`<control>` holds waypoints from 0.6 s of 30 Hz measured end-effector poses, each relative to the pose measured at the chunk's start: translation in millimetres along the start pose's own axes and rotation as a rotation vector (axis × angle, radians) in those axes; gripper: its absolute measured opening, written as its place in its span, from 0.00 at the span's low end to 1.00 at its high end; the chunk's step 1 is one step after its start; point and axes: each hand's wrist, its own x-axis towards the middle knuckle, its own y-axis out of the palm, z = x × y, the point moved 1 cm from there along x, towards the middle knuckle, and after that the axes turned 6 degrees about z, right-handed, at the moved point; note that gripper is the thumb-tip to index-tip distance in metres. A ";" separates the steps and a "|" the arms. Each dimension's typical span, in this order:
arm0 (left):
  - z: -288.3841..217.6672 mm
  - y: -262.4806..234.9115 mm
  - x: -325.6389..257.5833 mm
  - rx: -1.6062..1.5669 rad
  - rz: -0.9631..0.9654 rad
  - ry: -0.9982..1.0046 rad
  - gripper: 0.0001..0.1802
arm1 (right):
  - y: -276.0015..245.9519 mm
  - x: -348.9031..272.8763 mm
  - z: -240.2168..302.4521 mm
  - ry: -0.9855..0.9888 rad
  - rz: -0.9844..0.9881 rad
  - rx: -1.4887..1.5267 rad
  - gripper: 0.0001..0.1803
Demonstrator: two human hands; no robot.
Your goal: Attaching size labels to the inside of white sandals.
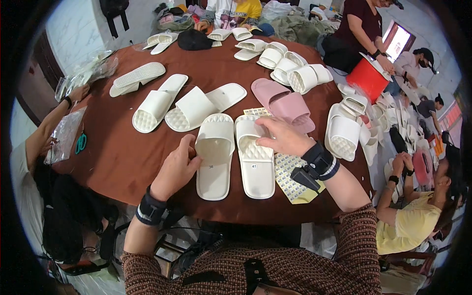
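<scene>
Two white slide slippers lie side by side in front of me, their toes pointing away. At the strap edge of the left slipper (213, 182), my left hand (173, 169) has its thumb and fingers curled against the side. My right hand (287, 137) grips the strap side of the right slipper (258, 182), with thumb and forefinger at the strap opening. Each of these slippers bears a small mark on its insole. A sheet of small printed stickers (295, 179) lies under my right wrist. Just beyond that hand rest pink slippers (290, 105), one overlapping the other.
More white slippers (196, 109) spread over the brown-covered table (118, 162). Teal scissors (81, 142) and plastic bags (69, 135) lie at the left, near a co-worker's arm. At the right are a red bucket (368, 78), piled slippers and several people. A black cap (192, 40) sits far back.
</scene>
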 end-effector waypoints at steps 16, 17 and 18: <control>13.7 -1.9 8.4 0.246 -0.129 0.106 0.16 | -38.2 -42.2 26.7 0.049 -0.120 0.080 0.41; 7.7 -2.2 3.9 0.219 -0.105 0.085 0.18 | -43.7 -48.4 24.2 0.061 -0.181 0.090 0.41; -1.1 -1.0 0.8 0.221 -0.095 0.094 0.18 | -51.3 -56.6 22.5 0.079 -0.244 0.096 0.41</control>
